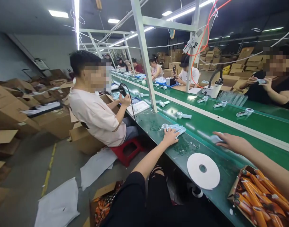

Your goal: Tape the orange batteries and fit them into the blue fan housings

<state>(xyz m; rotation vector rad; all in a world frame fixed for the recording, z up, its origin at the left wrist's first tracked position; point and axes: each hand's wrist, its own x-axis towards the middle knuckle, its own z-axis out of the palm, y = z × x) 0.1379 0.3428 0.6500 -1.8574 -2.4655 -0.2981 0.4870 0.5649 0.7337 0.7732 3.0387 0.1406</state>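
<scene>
My left hand [171,137] is at the bench edge, its fingers curled over a small group of pale blue handheld fans [181,130] with round white heads. To the right, over the belt's near side, my right hand [233,142] pinches a pale blue piece [215,138]; motion blur hides its exact shape. A white disc-shaped roll [203,171] with a hole in its middle lies flat on the bench between my arms. Below my right forearm sits an open carton [234,189] of orange-wrapped sticks [257,192].
Several similar fans, one nearby [183,115], lie along the green conveyor belt [206,118]. A metal post [144,56] rises from the bench. On my left a co-worker [94,104] sits on a red stool [127,151], holding a black corded tool [122,90]. Another person [274,85] works across the belt.
</scene>
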